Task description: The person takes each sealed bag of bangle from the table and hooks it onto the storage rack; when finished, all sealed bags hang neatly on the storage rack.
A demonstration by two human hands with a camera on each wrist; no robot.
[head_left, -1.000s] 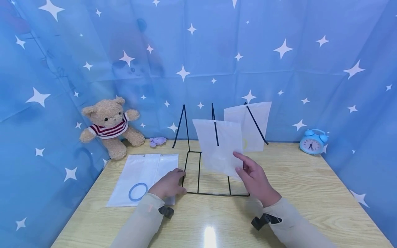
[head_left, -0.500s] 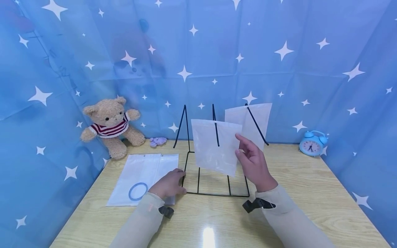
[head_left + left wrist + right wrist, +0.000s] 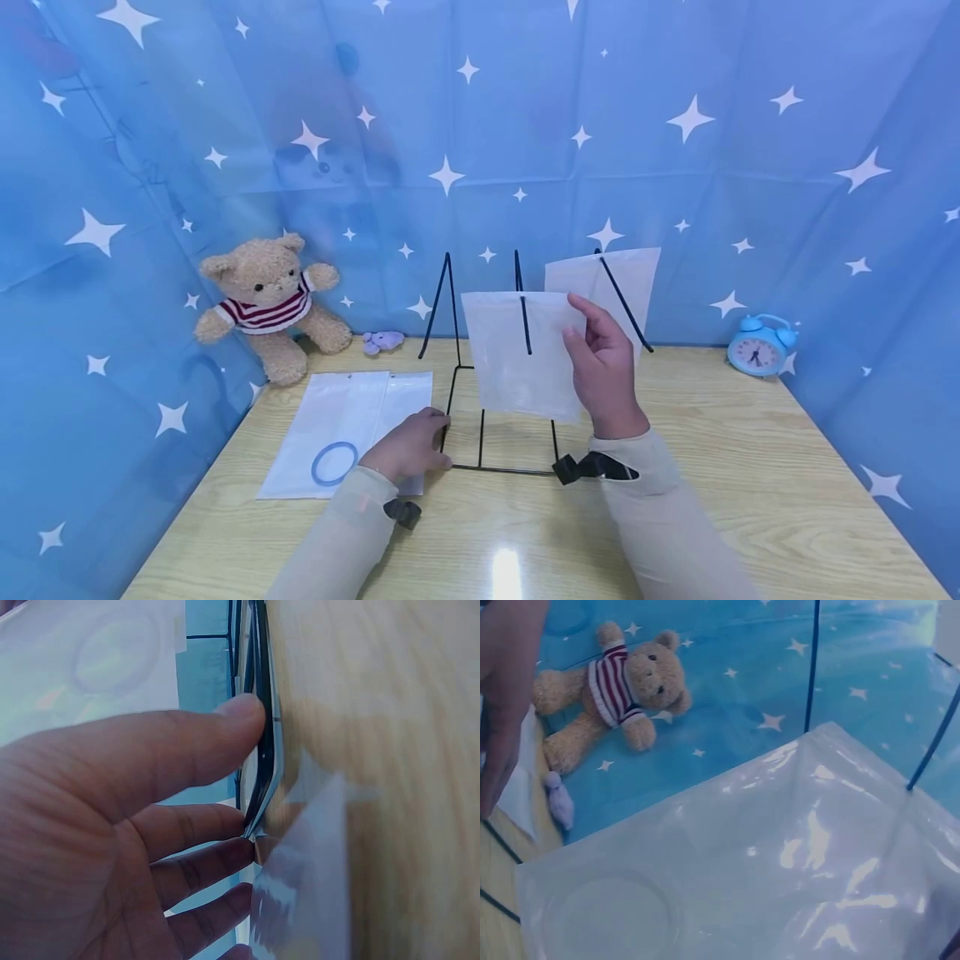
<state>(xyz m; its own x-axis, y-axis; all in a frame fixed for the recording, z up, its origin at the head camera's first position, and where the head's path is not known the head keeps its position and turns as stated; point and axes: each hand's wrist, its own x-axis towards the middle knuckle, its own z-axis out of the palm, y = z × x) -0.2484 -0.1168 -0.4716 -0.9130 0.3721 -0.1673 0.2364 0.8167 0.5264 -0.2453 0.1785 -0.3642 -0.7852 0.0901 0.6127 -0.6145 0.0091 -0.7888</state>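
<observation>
In the head view, a black wire rack (image 3: 481, 437) with upright hooks stands on the table. My left hand (image 3: 405, 446) grips its left base bar; the left wrist view shows thumb and fingertips on the black bar (image 3: 264, 750). A frosted plastic bag (image 3: 510, 367) hangs from the middle hook, its hole over the wire. My right hand (image 3: 606, 375) is at the bag's upper right corner, index finger and thumb extended in front of it, spread apart. The right wrist view shows this bag (image 3: 727, 870) glossy, with a faint round outline. Another white bag (image 3: 633, 271) hangs on the right hook.
Two more flat bags (image 3: 330, 417) lie overlapping on the table at left, one showing a blue ring (image 3: 317, 471). A teddy bear (image 3: 262, 287) and a small purple toy (image 3: 382, 342) sit behind them. A blue alarm clock (image 3: 757, 350) stands at back right. A starry curtain surrounds the table.
My right hand has moved up along the hanging bag's right side to its top corner. The bag now hangs straighter, facing forward. My left hand has stayed on the rack.
</observation>
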